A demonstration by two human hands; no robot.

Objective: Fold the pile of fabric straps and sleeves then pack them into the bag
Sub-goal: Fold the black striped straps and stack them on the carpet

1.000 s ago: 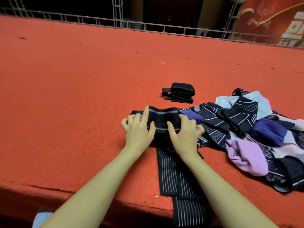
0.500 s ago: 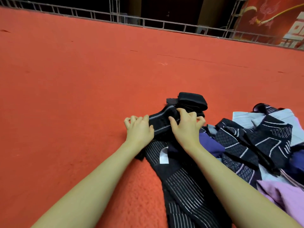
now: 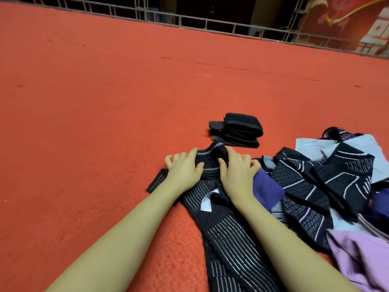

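Striped strap point(image 3: 212, 165) half rolled; left hand point(image 3: 185, 169) and right hand point(image 3: 235, 173) clamped on roll, pile point(image 3: 328, 180) beside.

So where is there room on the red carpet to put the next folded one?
The red carpet lies bare left of the left hand and beyond the folded black stack, up to the metal railing. Right of the right hand it is crowded: the unfolded pile covers the carpet there, and the striped strap runs between the forearms.
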